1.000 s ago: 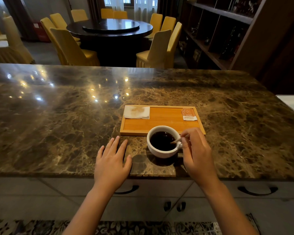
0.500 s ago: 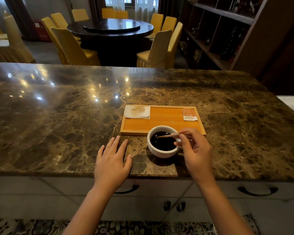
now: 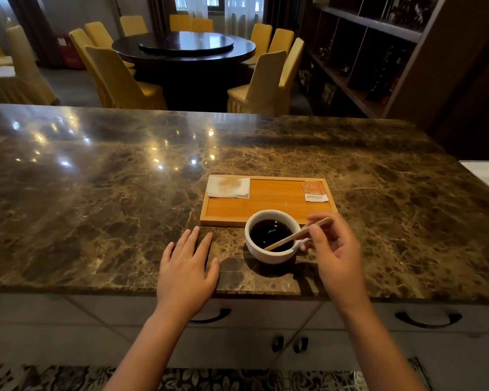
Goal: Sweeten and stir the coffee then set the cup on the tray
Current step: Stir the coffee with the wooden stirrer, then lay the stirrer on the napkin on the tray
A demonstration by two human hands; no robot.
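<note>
A white cup (image 3: 268, 254) of dark coffee stands on the marble counter, just in front of a wooden tray (image 3: 266, 206). My right hand (image 3: 335, 249) pinches a thin wooden stir stick (image 3: 294, 235), whose tip dips into the coffee at the cup's near side. My left hand (image 3: 185, 269) lies flat on the counter to the left of the cup, fingers spread, holding nothing. On the tray lie a stained white napkin (image 3: 228, 187) at the far left and an orange sugar packet (image 3: 315, 191) at the far right.
The marble counter (image 3: 96, 193) stretches wide to the left and behind the tray. Its front edge runs just under my wrists, with drawers below. A round dark table with yellow chairs (image 3: 119, 77) stands beyond, and wooden shelves (image 3: 378, 52) rise at the right.
My right hand has swung the stir stick around inside the cup, its tip going from the far left to the near side. The left hand and the cup have stayed put.
</note>
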